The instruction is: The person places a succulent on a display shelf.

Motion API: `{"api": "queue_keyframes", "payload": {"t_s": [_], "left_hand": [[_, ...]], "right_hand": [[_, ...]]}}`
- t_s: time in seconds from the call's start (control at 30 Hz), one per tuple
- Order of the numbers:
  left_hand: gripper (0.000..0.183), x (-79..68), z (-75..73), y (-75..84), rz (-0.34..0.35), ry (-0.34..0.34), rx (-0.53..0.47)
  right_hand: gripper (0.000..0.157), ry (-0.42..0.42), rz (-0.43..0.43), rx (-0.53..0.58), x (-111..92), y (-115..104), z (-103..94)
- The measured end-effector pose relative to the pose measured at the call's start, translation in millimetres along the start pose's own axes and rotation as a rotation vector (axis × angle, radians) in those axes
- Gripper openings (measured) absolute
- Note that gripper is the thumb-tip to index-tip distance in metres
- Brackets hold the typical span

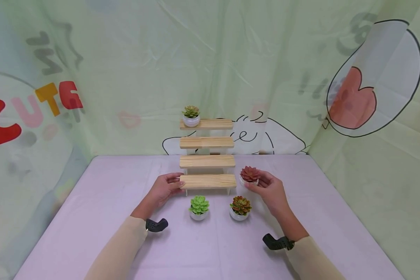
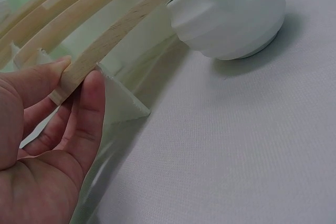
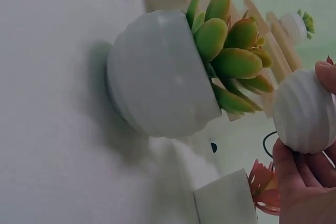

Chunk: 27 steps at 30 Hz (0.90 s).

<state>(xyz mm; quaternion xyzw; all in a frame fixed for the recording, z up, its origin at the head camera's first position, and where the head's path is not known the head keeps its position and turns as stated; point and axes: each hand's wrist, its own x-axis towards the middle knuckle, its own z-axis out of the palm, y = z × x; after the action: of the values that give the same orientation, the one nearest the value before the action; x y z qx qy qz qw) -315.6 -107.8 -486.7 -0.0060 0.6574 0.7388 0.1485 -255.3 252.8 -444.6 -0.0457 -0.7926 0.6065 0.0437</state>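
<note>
Head view: left hand [image 1: 166, 189] pinches the stand [image 1: 207, 161] by its bottom step [image 1: 209, 181], probably steadying it; right hand [image 1: 272, 193] holds the red plant [image 1: 249, 174] by its pot [image 1: 243, 181], just right of that.

Left wrist: thumb above, fingers below, decent clamp.

Right wrist: pot's gripped so leaves aren't squashed, though it's cropped, hard to tell.

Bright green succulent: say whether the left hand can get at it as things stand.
Probably yes: the bright green succulent stands close by and the table to its left looks free, but the left hand pinches the lowest shelf and would have to let go first.
</note>
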Motion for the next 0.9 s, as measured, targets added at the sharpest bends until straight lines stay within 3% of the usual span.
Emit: {"api": "queue_keyframes", "payload": {"t_s": [0.23, 0.9], "left_hand": [[0.051, 2.0, -1.2, -1.2, -0.002, 0.002, -0.002], [0.05, 2.9, -1.5, -3.6, 0.017, -0.007, 0.015]], "right_hand": [[0.072, -0.014, -0.019, 0.051, 10.4, -10.0, 5.9], [0.067, -0.034, -0.102, 0.048, 32.9, -39.9, 22.7]]}}
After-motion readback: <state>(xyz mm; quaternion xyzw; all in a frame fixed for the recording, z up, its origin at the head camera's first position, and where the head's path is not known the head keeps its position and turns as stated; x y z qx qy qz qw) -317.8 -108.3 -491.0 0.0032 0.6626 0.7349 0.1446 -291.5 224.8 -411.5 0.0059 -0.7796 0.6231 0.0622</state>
